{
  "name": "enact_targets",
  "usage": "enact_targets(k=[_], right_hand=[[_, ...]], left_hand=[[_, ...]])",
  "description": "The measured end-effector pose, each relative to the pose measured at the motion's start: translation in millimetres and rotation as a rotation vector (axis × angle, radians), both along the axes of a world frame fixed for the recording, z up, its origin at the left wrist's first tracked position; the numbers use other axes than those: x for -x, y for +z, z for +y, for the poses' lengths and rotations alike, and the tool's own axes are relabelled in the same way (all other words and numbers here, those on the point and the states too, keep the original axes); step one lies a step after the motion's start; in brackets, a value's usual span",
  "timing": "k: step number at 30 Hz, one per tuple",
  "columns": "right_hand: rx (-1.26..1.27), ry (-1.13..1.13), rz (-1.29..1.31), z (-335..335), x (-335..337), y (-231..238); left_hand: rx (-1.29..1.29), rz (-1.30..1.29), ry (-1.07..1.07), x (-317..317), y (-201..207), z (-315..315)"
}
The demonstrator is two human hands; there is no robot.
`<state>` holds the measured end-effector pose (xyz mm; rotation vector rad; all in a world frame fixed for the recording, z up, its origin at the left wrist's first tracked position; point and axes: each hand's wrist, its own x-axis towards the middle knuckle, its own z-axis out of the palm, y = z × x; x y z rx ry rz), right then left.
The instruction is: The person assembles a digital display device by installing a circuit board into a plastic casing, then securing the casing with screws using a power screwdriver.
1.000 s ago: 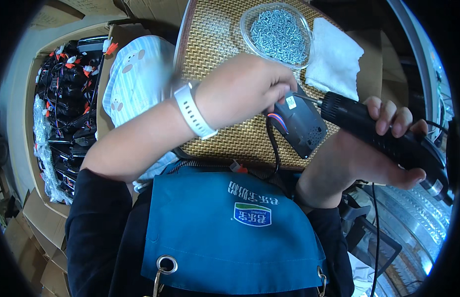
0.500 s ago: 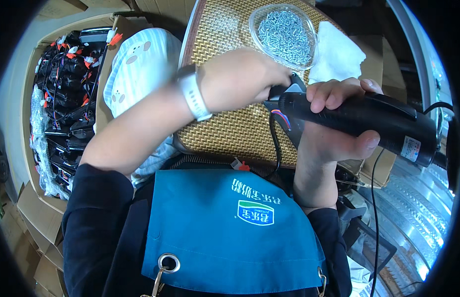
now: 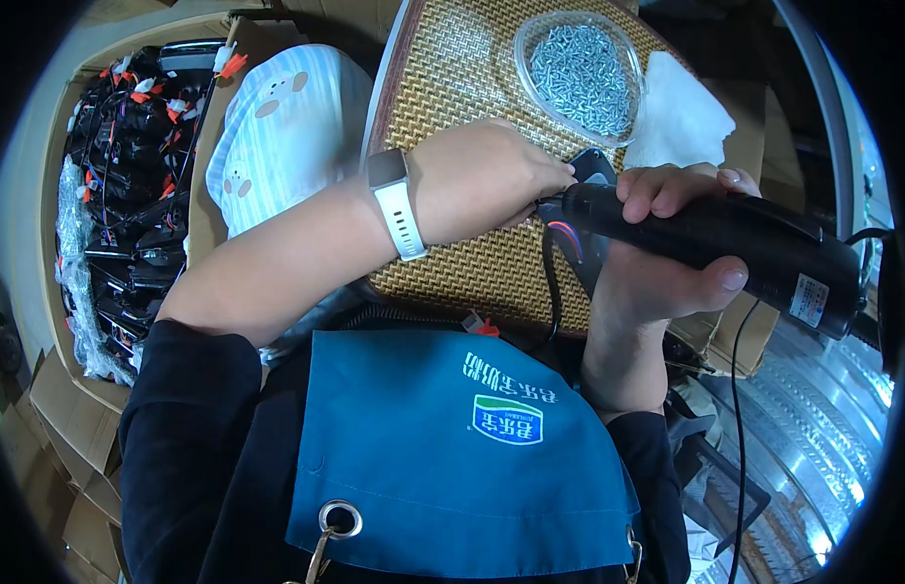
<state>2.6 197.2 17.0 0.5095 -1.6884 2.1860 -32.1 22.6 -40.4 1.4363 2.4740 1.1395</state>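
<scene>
My right hand (image 3: 667,234) is wrapped round a black electric screwdriver (image 3: 754,243), which lies nearly level with its tip pointing left. Right at that tip, the bent fingers of my left hand (image 3: 487,175) are closed together, and what they pinch is hidden. A white-banded watch (image 3: 401,222) is on my left wrist. Under the screwdriver's tip sits a dark flat part (image 3: 591,261) with coloured wires and a black cable (image 3: 550,292) running down toward me. It rests over the woven mat, partly covered by both hands and the tool.
A clear tub of silver screws (image 3: 584,78) stands on the woven mat (image 3: 462,78), beside a white cloth or paper (image 3: 681,117). At left, a cardboard box (image 3: 204,195) holds several black wired parts (image 3: 131,195). A striped cushion-like bundle (image 3: 287,127) lies between. The tool's cord (image 3: 737,419) hangs at right.
My left hand's fingers have come in closer round the screwdriver's tip, and its wrist has turned slightly. The right hand keeps its grip on the screwdriver. The whole view has shifted a little.
</scene>
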Motion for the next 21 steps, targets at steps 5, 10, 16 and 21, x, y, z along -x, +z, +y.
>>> enact_targets(k=[5,10,16,21], right_hand=[[-0.125,-0.087,-0.041,-7.1,-1.3,4.6],[0.008,-0.065,0.021,0.2,-2.6,0.9],[0.052,-0.009,0.093,8.4,-1.7,-4.7],[0.103,-0.039,0.134,13.6,-7.4,2.1]], left_hand=[[0.005,0.026,0.02,0.3,-0.9,-2.0],[-0.001,0.028,0.015,-1.9,-0.7,0.6],[-0.018,0.198,0.136,-11.1,-0.4,8.3],[0.035,0.197,0.104,-9.5,1.0,14.3]])
